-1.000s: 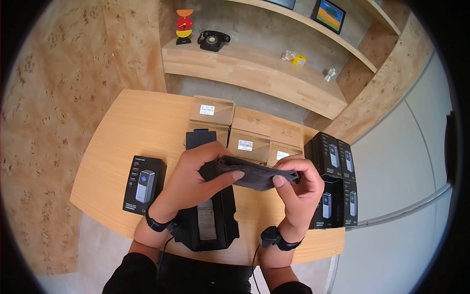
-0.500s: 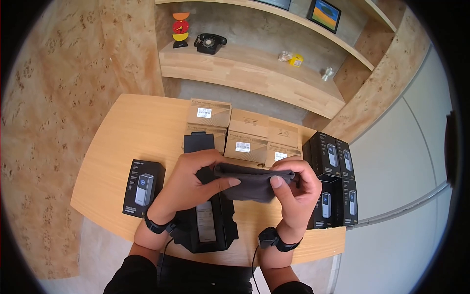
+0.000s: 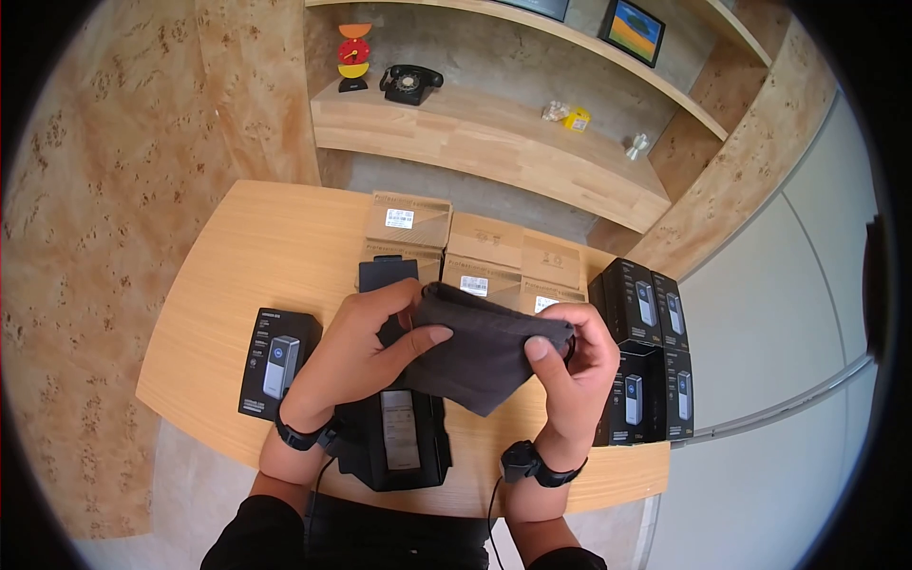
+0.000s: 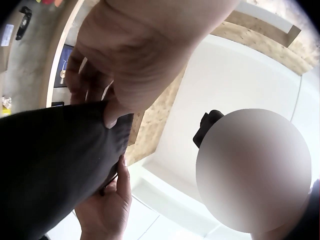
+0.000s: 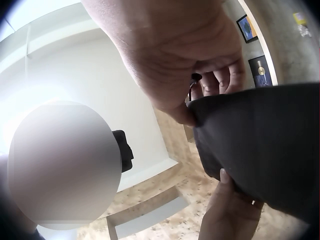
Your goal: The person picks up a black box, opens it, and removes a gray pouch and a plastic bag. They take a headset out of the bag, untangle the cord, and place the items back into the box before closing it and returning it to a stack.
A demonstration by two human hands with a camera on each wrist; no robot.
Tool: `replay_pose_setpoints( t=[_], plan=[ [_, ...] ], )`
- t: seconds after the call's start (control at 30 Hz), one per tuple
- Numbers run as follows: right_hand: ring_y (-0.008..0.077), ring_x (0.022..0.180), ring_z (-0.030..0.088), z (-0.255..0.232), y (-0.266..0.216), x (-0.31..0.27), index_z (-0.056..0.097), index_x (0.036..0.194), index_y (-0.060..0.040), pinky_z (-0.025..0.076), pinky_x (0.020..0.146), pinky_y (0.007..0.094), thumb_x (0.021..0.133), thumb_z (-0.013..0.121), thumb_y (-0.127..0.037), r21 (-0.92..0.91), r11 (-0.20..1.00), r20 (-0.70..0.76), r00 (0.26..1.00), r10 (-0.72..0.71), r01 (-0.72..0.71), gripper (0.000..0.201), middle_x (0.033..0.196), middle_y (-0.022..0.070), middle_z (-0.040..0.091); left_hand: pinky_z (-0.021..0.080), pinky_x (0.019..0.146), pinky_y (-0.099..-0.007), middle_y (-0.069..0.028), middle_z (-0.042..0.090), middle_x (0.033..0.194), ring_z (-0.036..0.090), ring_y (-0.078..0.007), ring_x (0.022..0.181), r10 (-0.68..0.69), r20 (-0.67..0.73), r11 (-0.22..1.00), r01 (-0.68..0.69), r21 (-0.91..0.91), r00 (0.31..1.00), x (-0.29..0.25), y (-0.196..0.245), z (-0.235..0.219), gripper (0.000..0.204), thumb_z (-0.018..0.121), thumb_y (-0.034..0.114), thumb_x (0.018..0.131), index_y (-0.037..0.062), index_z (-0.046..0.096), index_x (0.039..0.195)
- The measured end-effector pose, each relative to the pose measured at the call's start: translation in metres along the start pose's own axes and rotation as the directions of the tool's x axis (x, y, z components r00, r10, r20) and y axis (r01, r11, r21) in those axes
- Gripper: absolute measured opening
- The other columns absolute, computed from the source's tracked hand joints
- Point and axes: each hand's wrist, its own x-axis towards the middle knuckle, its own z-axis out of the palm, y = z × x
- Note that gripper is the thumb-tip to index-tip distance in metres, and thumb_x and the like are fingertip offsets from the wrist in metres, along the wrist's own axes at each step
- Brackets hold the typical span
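Note:
A dark grey cloth pouch (image 3: 480,356) hangs between both hands above the table, its top edge spread and one corner pointing down. The left hand (image 3: 366,347) pinches its left end between thumb and fingers; the right hand (image 3: 575,366) pinches its right end, where a dark cord shows. In the left wrist view the pouch (image 4: 55,160) fills the lower left, gripped by the left hand (image 4: 135,60). In the right wrist view the right hand (image 5: 185,60) grips the pouch (image 5: 260,145). Below lies an opened black box (image 3: 432,446) with a grey item (image 3: 400,432) inside.
A black printed box (image 3: 278,363) stands on the left of the wooden table (image 3: 256,237). Several brown cartons (image 3: 410,220) are stacked at the back, and several black boxes (image 3: 629,302) at the right. Behind is a shelf with a black telephone (image 3: 410,84).
The pouch has turned from nearly edge-on to showing its broad front face, with its lower corner hanging down. Both hands keep hold of it, with the left thumb moved slightly left.

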Motion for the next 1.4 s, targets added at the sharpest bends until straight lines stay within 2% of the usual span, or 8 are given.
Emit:
replay_pose_setpoints(
  t=[0.17, 0.2, 0.37, 0.47, 0.57, 0.73, 0.97, 1.4],
  plan=[
    [0.008, 0.096, 0.061, -0.002, 0.008, 0.007, 0.07, 0.111, 0.0015, 0.049, 0.089, 0.0263, 0.087, 0.081, 0.004, 0.147, 0.968, 0.2, 0.964, 0.174, -0.205, 0.026, 0.101, 0.0012, 0.07, 0.046, 0.067, -0.0309, -0.0081, 0.057, 0.076, 0.05, -0.0179, 0.072, -0.061, -0.13, 0.986, 0.04, -0.163, 0.99, -0.005, -0.013, 0.005, 0.03, 0.084, 0.011, 0.089, 0.0019, 0.055, 0.092],
    [0.0075, 0.095, 0.061, 0.0, 0.008, 0.007, 0.071, 0.111, 0.0023, 0.049, 0.088, 0.0262, 0.089, 0.081, 0.004, 0.134, 0.965, 0.17, 0.965, 0.201, -0.224, 0.024, 0.102, 0.0015, 0.071, 0.047, 0.068, -0.0307, -0.0078, 0.06, 0.078, 0.052, -0.0173, 0.073, -0.037, -0.118, 0.989, 0.02, -0.147, 0.992, -0.005, -0.013, 0.004, 0.03, 0.085, 0.011, 0.089, 0.0018, 0.058, 0.096],
    [0.0083, 0.09, 0.063, 0.0, 0.013, 0.006, 0.072, 0.112, 0.0032, 0.051, 0.086, 0.0259, 0.09, 0.081, 0.002, 0.112, 0.982, 0.098, 0.985, 0.139, -0.15, 0.023, 0.101, 0.003, 0.074, 0.052, 0.074, -0.0292, -0.0073, 0.071, 0.09, 0.062, -0.0151, 0.079, 0.11, -0.047, 0.993, -0.112, -0.045, 0.993, 0.003, 0.007, 0.005, 0.037, 0.09, 0.013, 0.084, 0.0006, 0.069, 0.112],
    [0.0089, 0.092, 0.064, 0.001, 0.012, 0.005, 0.073, 0.112, 0.0034, 0.052, 0.087, 0.0264, 0.09, 0.081, 0.002, 0.089, 0.99, 0.091, 0.991, 0.1, -0.108, 0.023, 0.101, 0.0038, 0.075, 0.054, 0.077, -0.0284, -0.0085, 0.075, 0.097, 0.066, -0.0154, 0.083, 0.061, 0.003, 0.998, -0.061, -0.022, 0.998, 0.0, -0.003, 0.003, 0.037, 0.089, 0.012, 0.084, 0.0005, 0.073, 0.115],
    [0.0092, 0.094, 0.065, 0.003, 0.011, 0.006, 0.073, 0.112, 0.0037, 0.052, 0.089, 0.0272, 0.09, 0.08, 0.003, 0.079, 0.993, 0.085, 0.993, 0.079, -0.085, 0.023, 0.101, 0.0036, 0.075, 0.053, 0.074, -0.0288, -0.0078, 0.073, 0.091, 0.065, -0.0166, 0.079, -0.01, -0.032, 0.991, 0.006, -0.131, 0.999, -0.001, -0.001, 0.001, 0.027, 0.087, 0.01, 0.085, -0.0005, 0.074, 0.107],
    [0.0091, 0.095, 0.064, 0.001, 0.006, 0.005, 0.073, 0.113, 0.0045, 0.052, 0.089, 0.0269, 0.093, 0.079, -0.001, 0.034, 0.993, 0.115, 0.987, 0.107, -0.112, 0.021, 0.1, 0.0027, 0.075, 0.049, 0.068, -0.0283, -0.0059, 0.065, 0.079, 0.057, -0.0146, 0.072, 0.015, -0.134, 0.988, -0.035, -0.149, 0.991, -0.001, -0.008, 0.008, 0.022, 0.085, 0.009, 0.088, -0.0006, 0.07, 0.1],
    [0.0077, 0.089, 0.061, 0.003, 0.007, 0.006, 0.075, 0.105, 0.0029, 0.047, 0.083, 0.0232, 0.095, 0.078, -0.005, -0.043, 0.995, 0.105, 0.99, 0.096, -0.092, 0.014, 0.094, 0.0012, 0.072, 0.042, 0.063, -0.0263, -0.0011, 0.055, 0.072, 0.049, -0.0114, 0.068, -0.075, -0.114, 0.99, 0.06, -0.125, 0.991, -0.002, -0.005, 0.005, 0.024, 0.084, 0.015, 0.092, 0.0007, 0.064, 0.091],
    [0.0074, 0.088, 0.055, 0.003, 0.012, 0.004, 0.072, 0.109, 0.0026, 0.045, 0.082, 0.0228, 0.092, 0.078, 0.002, -0.057, 0.997, 0.01, 0.999, 0.047, -0.046, 0.018, 0.092, -0.0026, 0.064, 0.046, 0.075, -0.0229, 0.0009, 0.061, 0.089, 0.055, -0.0072, 0.081, -0.018, -0.213, 0.955, -0.046, -0.292, 0.977, -0.003, -0.005, 0.003, 0.017, 0.073, 0.006, 0.1, -0.001, 0.063, 0.112]
  ],
)
